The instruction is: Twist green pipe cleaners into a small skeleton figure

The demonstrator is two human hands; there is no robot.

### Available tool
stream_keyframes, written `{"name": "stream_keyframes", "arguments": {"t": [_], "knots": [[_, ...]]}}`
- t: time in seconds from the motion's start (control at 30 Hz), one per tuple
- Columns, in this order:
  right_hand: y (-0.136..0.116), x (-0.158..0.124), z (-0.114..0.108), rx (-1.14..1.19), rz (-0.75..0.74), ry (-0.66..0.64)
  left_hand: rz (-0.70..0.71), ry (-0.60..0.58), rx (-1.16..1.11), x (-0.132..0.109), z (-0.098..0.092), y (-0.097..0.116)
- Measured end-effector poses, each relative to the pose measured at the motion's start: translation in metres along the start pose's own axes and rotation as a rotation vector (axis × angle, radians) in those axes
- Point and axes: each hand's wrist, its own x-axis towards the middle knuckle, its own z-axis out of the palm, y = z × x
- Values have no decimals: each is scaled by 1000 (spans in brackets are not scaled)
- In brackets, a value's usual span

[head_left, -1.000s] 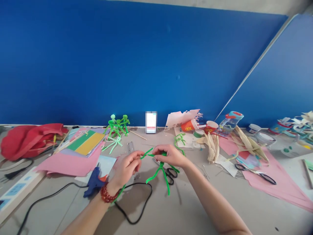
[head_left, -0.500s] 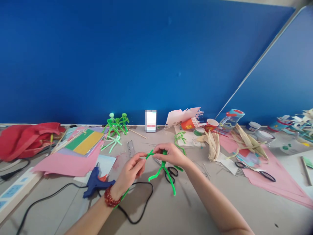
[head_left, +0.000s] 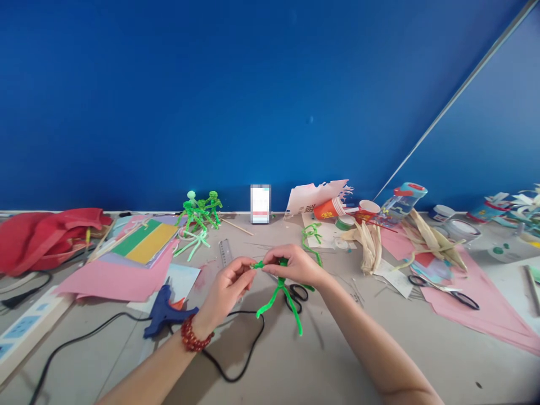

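A bright green pipe-cleaner figure point(head_left: 280, 288) is held above the table between my hands, its two fuzzy legs dangling. My right hand point(head_left: 292, 265) is closed around its upper part, so much of the body is hidden. The thumb and fingers of my left hand point(head_left: 234, 279) pinch the twisted green pipe cleaner that sticks out to the left. Black-handled scissors point(head_left: 298, 297) lie on the table behind the figure, partly covered. Beyond my right hand lies another green pipe-cleaner piece point(head_left: 312, 234).
A blue glue gun point(head_left: 165, 315) with a black cord lies left of my left forearm. Several green pipe-cleaner figures point(head_left: 199, 211) stand at the back, near a phone point(head_left: 260, 205). Paper cups point(head_left: 329, 209), dried husks point(head_left: 369, 247) and other scissors point(head_left: 445, 291) lie to the right.
The pipe cleaner's left end, which pointed up and left, now lies flatter between my fingertips. A green strand by my left wrist has gone from sight.
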Motion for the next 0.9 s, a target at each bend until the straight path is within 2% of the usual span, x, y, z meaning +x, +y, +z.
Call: {"name": "stream_keyframes", "arguments": {"t": [0.1,0.2,0.37,0.63,0.9], "knots": [[-1,0,0,-19,-13,3,21,7,8,4,3,5],[-2,0,-1,-31,-16,33,71,-38,-40,7,8,10],[-4,-2,-3,-52,13,67,60,-42,-82,9,15,7],[-5,-1,-1,-40,3,93,1,-50,-69,7,13,12],[-5,-2,-2,-2,-13,123,19,-78,-56,9,11,14]]}}
